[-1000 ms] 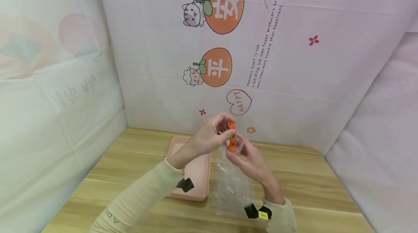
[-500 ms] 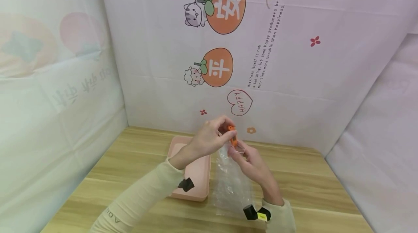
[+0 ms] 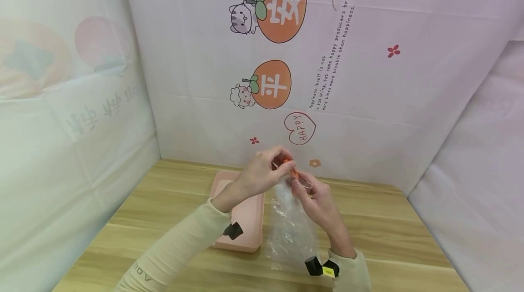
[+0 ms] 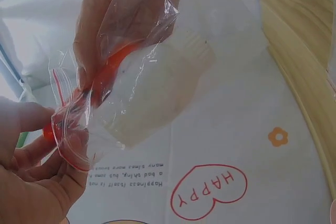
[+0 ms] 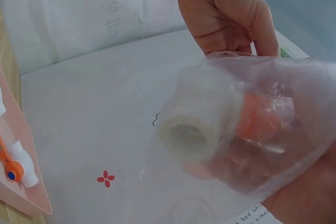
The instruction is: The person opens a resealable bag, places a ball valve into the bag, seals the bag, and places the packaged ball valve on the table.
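My left hand (image 3: 258, 173) pinches an orange, elongated thing (image 4: 113, 66) at the mouth of a clear zip bag (image 3: 291, 235). Much of the orange thing lies inside the bag, seen through the film, and fingers cover part of it. My right hand (image 3: 321, 203) grips the bag from the other side, its fingers showing through the plastic. Also in the bag is a whitish, hollow, rounded thing (image 4: 157, 98), with a round opening facing the right wrist view. The bag's lower length hangs down over the table in the head view.
A pink tray (image 3: 251, 228) stands left of the bag, partly behind my left forearm. In the right wrist view it holds white pieces with ribbed ends (image 5: 23, 163) and an orange piece with a blue dot (image 5: 13, 171). Printed cloth walls enclose the wooden table (image 3: 376, 233).
The orange thing has tilted and gone lower between my hands, so less of it shows. My right hand has shifted slightly right and down; the left hand stays nearly in place.
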`<state>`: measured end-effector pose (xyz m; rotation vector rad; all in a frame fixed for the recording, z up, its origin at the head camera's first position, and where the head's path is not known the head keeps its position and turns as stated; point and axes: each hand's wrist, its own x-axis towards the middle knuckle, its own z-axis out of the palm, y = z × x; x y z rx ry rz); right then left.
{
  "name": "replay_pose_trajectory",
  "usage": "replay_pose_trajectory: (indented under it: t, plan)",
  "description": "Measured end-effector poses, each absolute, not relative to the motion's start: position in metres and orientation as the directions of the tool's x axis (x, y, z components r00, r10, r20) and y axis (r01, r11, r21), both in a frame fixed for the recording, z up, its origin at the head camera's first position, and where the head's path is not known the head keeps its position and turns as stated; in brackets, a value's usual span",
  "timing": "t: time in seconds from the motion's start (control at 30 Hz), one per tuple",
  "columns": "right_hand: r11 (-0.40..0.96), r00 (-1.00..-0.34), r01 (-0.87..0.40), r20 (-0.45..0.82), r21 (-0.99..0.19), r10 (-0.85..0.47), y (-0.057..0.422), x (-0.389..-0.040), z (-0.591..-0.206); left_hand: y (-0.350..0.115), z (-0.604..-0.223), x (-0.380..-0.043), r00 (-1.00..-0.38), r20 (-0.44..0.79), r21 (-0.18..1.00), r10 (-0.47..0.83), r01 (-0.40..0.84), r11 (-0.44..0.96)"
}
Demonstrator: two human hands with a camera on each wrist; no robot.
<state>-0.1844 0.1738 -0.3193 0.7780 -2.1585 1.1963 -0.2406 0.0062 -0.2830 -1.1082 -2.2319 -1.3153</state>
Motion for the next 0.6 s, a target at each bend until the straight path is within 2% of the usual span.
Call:
replay_pose_trajectory:
  t: [0.3,0.6]
  plan:
    - [0.345,-0.705,-0.704,0.670,-0.620,-0.235,0.175,-0.186,-0.318,-0.015,-0.294,-0.245,-0.707,0.625,0.709,0.331,0.691,0.138]
    - [0.320,-0.704,-0.709,0.659,-0.629,-0.266,0.176,-0.186,-0.317,-0.024,-0.307,-0.233,-0.757,0.495,0.821,0.427,0.568,0.055]
